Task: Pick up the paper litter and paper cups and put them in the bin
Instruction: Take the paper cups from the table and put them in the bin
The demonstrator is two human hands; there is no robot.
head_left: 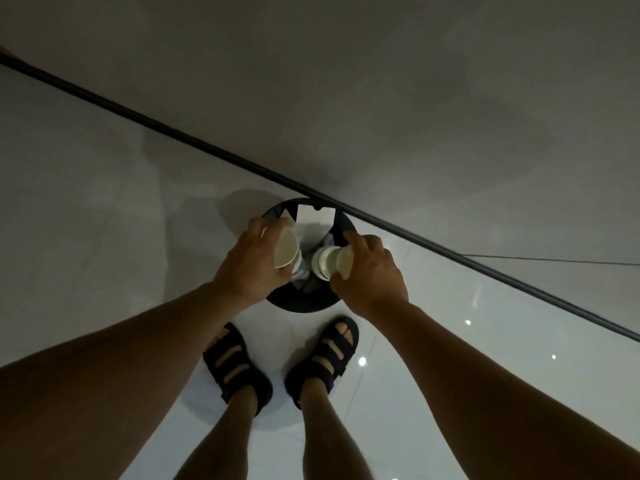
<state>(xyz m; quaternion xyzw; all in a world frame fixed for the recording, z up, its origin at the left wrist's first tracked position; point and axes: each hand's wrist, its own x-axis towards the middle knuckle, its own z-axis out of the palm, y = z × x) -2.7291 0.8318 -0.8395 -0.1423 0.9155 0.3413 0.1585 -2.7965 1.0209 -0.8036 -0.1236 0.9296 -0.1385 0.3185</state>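
Person stands over a round black bin [304,305] set on the glossy tiled floor [104,237], against the black skirting strip [173,135].

Left hand [254,261]: grip curled round a paper cup [286,251], held over the bin's left side.

Right hand [372,275]: grip clamped on a second paper cup [327,263], lying sideways over the bin's mouth; it may be a nested stack, count unclear.

White paper sheet [317,218] inside the bin, at the far side.

Dark strap sandals [235,362] just short of the bin.
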